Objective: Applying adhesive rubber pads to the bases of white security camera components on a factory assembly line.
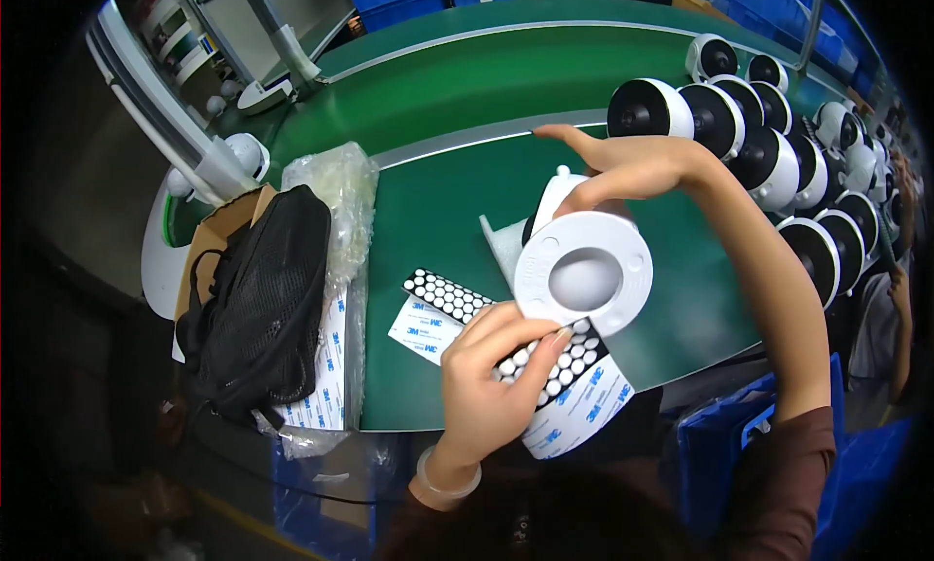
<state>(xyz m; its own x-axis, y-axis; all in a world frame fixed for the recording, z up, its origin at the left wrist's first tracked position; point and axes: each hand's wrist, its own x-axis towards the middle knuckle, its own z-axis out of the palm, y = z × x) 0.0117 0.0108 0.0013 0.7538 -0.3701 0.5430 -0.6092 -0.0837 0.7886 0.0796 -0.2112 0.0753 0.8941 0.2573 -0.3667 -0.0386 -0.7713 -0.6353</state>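
My left hand (491, 381) pinches a sheet of round white pads (567, 363) on black, beside the lower edge of a white device's ring-shaped base (628, 259). Blue-printed white backing paper (581, 412) hangs curled below that sheet. From the far side, my right hand (632, 167) grips the white device (557, 196) and tilts it so its base faces me; one finger sticks out to the left. The inner fingertips are hidden behind the device. A second strip of white pads (443, 293) lies on the green table, with printed backing (420, 329) beside it.
Several black-and-white round-headed devices (720, 118) stand in rows at the right. At the left, a black mesh bag (277, 289) lies over a cardboard box (209, 250), next to clear plastic wrap (341, 196). A blue crate (720, 454) sits below the table's front edge.
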